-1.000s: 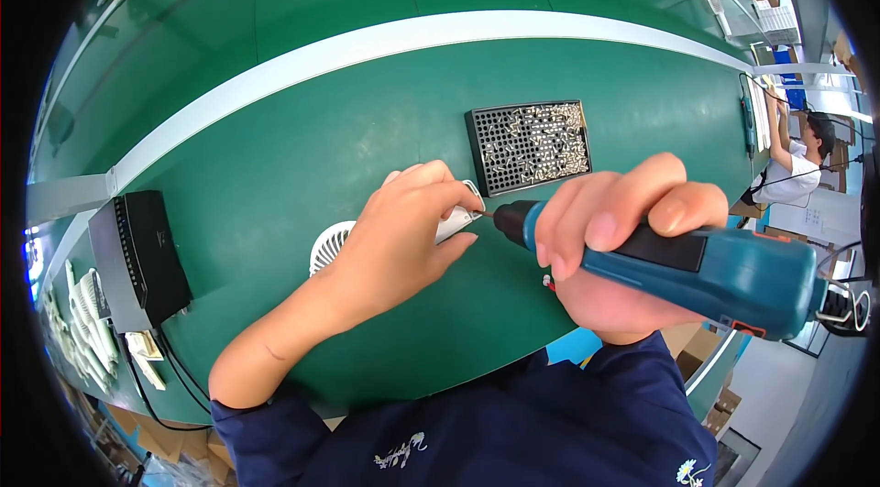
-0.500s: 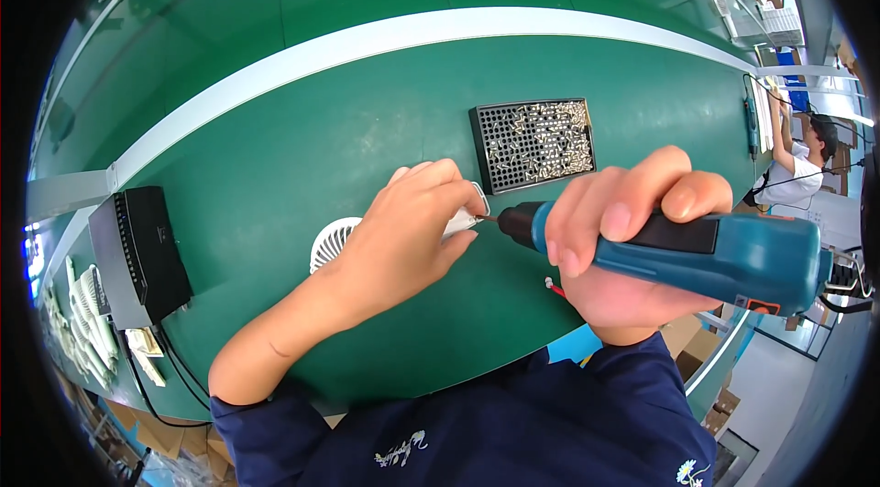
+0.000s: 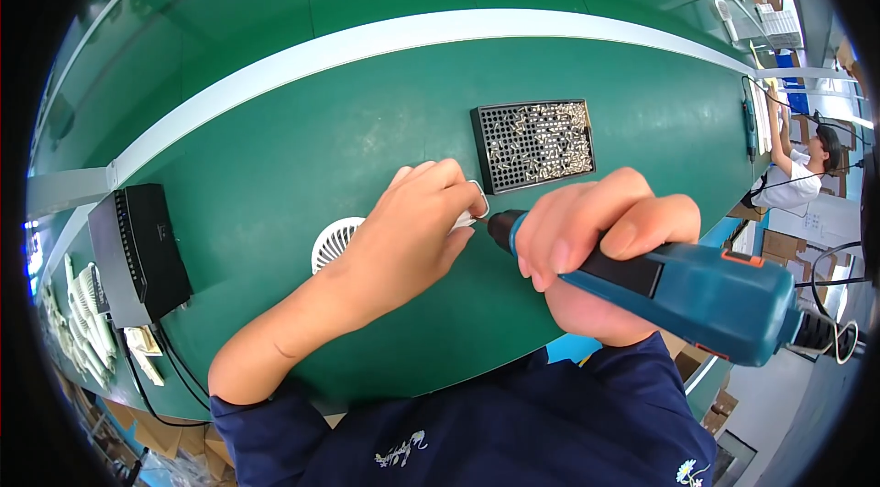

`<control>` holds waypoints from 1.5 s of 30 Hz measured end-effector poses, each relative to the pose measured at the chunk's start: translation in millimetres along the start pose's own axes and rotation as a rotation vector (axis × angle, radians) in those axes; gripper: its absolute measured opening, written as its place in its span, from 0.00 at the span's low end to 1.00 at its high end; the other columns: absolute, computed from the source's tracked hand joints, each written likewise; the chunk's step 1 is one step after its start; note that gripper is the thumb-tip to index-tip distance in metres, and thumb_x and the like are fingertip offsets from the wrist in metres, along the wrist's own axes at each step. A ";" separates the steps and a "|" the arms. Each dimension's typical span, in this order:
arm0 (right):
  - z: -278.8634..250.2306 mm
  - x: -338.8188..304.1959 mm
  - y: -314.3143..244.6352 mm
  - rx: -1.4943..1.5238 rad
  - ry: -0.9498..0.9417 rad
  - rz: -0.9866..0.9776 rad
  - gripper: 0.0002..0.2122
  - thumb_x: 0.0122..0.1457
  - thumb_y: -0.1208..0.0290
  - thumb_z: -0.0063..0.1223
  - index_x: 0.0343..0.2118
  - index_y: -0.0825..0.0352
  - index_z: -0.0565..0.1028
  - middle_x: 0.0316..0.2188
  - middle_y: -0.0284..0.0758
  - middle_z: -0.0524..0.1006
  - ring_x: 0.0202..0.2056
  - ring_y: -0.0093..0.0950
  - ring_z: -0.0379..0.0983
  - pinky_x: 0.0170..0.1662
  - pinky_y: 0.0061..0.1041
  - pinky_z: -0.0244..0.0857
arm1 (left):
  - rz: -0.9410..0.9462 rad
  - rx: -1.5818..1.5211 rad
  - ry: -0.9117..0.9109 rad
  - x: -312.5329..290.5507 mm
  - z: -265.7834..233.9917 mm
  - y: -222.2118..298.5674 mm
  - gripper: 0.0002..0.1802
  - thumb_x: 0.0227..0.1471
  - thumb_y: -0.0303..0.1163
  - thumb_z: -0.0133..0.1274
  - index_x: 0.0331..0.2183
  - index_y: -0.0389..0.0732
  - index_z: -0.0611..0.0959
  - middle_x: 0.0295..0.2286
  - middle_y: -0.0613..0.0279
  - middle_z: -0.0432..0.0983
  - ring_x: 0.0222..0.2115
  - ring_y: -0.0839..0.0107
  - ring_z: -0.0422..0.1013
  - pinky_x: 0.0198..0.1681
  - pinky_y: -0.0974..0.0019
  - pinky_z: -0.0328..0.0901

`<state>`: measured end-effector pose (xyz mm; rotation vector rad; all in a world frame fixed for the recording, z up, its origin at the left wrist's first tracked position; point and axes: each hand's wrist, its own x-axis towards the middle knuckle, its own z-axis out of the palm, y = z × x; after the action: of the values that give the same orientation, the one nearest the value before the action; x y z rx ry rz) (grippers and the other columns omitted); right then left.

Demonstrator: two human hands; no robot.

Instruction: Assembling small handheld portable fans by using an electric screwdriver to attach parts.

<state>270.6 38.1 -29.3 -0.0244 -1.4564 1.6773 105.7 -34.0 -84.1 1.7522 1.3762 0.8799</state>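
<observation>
My left hand (image 3: 408, 235) is closed around a white handheld fan (image 3: 332, 240) lying on the green table. Its round slatted head shows to the left of my wrist, and its narrow end with a thin white loop (image 3: 483, 198) sticks out past my fingertips. Most of the handle is hidden under the hand. My right hand (image 3: 605, 253) grips a teal and black electric screwdriver (image 3: 724, 295), slanted with its rear end low at the right. The screwdriver's tip meets the fan's narrow end beside my left fingertips; the exact contact is too small to make out.
A black tray (image 3: 534, 146) of small metal screws lies beyond my hands. At the left stand a black box (image 3: 147, 253) with cables and several white plastic parts (image 3: 87, 317). A white rail (image 3: 440, 26) crosses the far side. Another person (image 3: 802, 166) sits at the far right.
My right hand has shifted slightly left, and the screwdriver's rear end has swung down toward me. A small red item on the table is now covered. My left hand stays almost still.
</observation>
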 end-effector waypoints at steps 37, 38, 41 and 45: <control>-21.1 -11.0 -3.1 0.083 0.204 -0.187 0.29 0.60 0.39 0.37 0.42 0.67 0.68 0.32 0.43 0.70 0.19 0.34 0.69 0.20 0.34 0.66 | 0.022 0.117 0.019 0.8 -0.9 4.9 0.18 0.38 0.21 0.62 0.36 0.42 0.77 0.28 0.62 0.68 0.32 0.64 0.69 0.38 0.62 0.63; -25.4 -9.8 -9.6 0.092 0.244 -0.254 0.29 0.61 0.40 0.37 0.43 0.67 0.68 0.32 0.43 0.70 0.18 0.33 0.69 0.19 0.34 0.65 | 0.008 0.164 0.052 1.5 -2.7 11.6 0.22 0.38 0.22 0.62 0.39 0.42 0.76 0.30 0.61 0.69 0.33 0.62 0.69 0.39 0.61 0.63; -51.1 -11.0 -23.5 0.068 0.338 -0.359 0.28 0.63 0.43 0.33 0.43 0.68 0.70 0.32 0.39 0.71 0.15 0.29 0.65 0.16 0.29 0.60 | -0.072 0.367 0.033 -5.4 -14.0 33.3 0.27 0.38 0.25 0.64 0.43 0.40 0.73 0.31 0.58 0.69 0.35 0.59 0.69 0.41 0.59 0.64; -90.1 -21.1 -22.4 0.079 0.522 -0.372 0.29 0.63 0.42 0.29 0.40 0.67 0.72 0.31 0.37 0.72 0.14 0.25 0.61 0.15 0.25 0.57 | -0.231 0.596 -0.212 -18.6 -14.3 34.8 0.30 0.40 0.29 0.64 0.47 0.38 0.72 0.33 0.54 0.70 0.36 0.55 0.70 0.41 0.55 0.66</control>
<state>344.8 94.2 -49.9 -0.1304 -0.9342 1.2958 106.6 -55.9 -48.3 1.9835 1.7636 0.1484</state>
